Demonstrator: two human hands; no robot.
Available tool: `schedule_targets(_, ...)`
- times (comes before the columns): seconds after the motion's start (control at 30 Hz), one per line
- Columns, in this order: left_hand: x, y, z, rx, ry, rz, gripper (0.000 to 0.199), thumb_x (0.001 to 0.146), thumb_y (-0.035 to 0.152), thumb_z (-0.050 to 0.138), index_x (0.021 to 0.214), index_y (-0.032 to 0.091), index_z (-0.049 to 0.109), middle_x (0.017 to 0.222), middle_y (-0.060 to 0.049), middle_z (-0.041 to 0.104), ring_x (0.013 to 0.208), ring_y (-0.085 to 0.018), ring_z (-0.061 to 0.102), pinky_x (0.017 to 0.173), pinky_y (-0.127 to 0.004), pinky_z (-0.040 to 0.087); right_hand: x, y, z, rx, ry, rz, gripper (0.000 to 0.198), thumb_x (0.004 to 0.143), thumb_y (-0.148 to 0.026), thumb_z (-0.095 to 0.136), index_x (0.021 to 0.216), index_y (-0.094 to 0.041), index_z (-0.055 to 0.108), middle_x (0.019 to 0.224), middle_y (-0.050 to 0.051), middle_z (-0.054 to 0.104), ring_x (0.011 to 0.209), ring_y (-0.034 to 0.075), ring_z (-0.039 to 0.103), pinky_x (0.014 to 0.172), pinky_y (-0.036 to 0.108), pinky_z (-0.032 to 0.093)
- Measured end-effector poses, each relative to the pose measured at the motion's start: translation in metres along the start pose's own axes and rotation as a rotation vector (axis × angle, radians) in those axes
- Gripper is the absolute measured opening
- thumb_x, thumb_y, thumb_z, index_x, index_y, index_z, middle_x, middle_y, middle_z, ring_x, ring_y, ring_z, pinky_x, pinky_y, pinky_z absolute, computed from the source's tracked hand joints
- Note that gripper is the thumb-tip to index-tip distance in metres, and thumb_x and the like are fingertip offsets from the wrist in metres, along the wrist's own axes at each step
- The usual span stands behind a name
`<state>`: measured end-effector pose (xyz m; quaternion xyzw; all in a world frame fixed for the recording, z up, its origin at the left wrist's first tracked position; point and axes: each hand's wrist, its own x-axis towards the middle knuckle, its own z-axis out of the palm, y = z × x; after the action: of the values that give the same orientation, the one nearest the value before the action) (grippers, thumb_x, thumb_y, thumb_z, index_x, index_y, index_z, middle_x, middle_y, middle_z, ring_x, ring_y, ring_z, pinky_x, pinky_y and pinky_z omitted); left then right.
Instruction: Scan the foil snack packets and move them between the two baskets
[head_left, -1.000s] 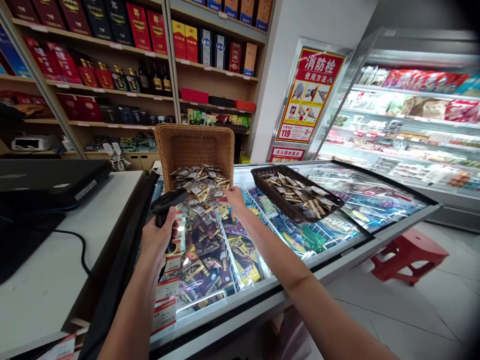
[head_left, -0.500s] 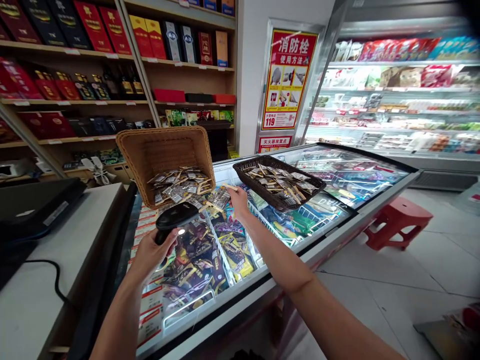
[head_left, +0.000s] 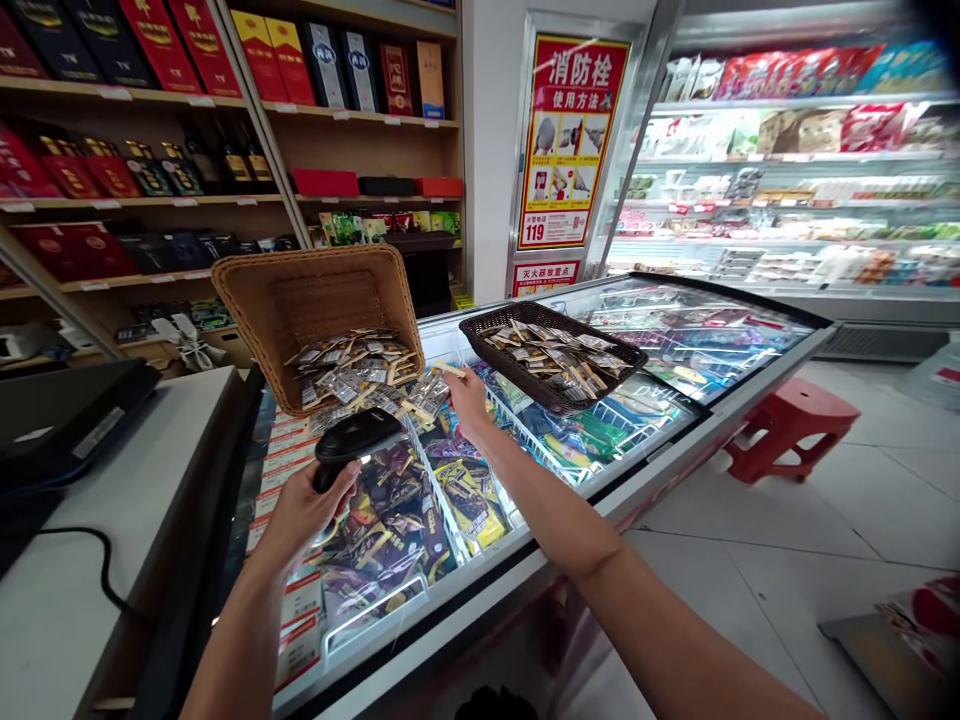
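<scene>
My left hand point(head_left: 319, 500) is wrapped round the handle of a black handheld barcode scanner point(head_left: 358, 435), its head pointing toward the small packets. Between the fingers of my right hand point(head_left: 466, 395) is a small clear packet point(head_left: 430, 392) with a pale stick-like end. A tan wicker basket point(head_left: 319, 280) lies tipped on its side, its opening facing me. Similar packets point(head_left: 352, 370) fill its lower part and spill onto the glass top. To the right of my right hand, a dark brown woven basket point(head_left: 517, 380) holds more packets point(head_left: 559, 350).
Both baskets rest on a glass-topped chest freezer point(head_left: 480, 570) with bagged goods inside. A white counter point(head_left: 157, 440) with a black device point(head_left: 67, 420) stands at left. A red stool point(head_left: 799, 425) is on the floor at right. Shelves of boxes point(head_left: 337, 120) line the back.
The view has shifted slightly. Both hands keep their holds on the scanner and the packet, and the scanner's head sits a little closer to the packet.
</scene>
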<state>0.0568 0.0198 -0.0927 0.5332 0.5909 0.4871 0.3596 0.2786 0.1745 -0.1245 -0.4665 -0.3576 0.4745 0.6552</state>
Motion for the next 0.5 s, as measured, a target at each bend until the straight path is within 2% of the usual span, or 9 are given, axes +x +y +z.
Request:
schedule_targets(0.17, 0.002, 0.000, -0.006, 0.003, 0.081, 0.008, 0.052, 0.062, 0.067, 0.091, 0.063, 0.023, 0.064, 0.049, 0.001, 0.055, 0.045, -0.013, 0.043, 0.043, -0.024, 0.033, 0.003, 0.007, 0.004, -0.025, 0.037, 0.047, 0.015, 0.087, -0.032, 0.071, 0.084, -0.023, 0.059, 0.059, -0.010, 0.048, 0.048, 0.011, 0.048, 0.044, 0.022, 0.036)
schedule_targets(0.3, 0.013, -0.006, -0.019, -0.067, 0.238, 0.006, 0.057, 0.056, 0.073, 0.093, 0.065, 0.024, 0.065, 0.056, -0.001, 0.060, 0.050, -0.016, 0.047, 0.042, -0.028, 0.038, 0.025, 0.006, 0.003, 0.086, 0.085, 0.080, 0.016, 0.089, -0.030, 0.071, 0.090, -0.026, 0.056, 0.068, -0.006, 0.056, 0.054, 0.015, 0.061, 0.051, 0.026, 0.053)
schedule_targets(0.4, 0.021, -0.006, -0.029, -0.164, 0.354, -0.038, 0.058, 0.055, 0.076, 0.094, 0.067, 0.026, 0.066, 0.058, -0.002, 0.061, 0.050, -0.018, 0.051, 0.040, -0.031, 0.040, 0.056, -0.021, 0.001, 0.178, 0.210, 0.071, 0.014, 0.093, -0.025, 0.065, 0.094, -0.027, 0.051, 0.076, -0.003, 0.060, 0.063, 0.015, 0.068, 0.062, 0.027, 0.061)
schedule_targets(0.5, 0.023, 0.000, -0.035, -0.280, 0.497, -0.084, 0.059, 0.054, 0.071, 0.097, 0.072, 0.027, 0.063, 0.059, -0.001, 0.062, 0.048, -0.018, 0.053, 0.039, -0.030, 0.041, 0.086, -0.056, 0.001, 0.287, 0.303, 0.024, 0.012, 0.091, -0.017, 0.060, 0.095, -0.025, 0.052, 0.081, -0.003, 0.064, 0.070, 0.012, 0.071, 0.076, 0.025, 0.063)
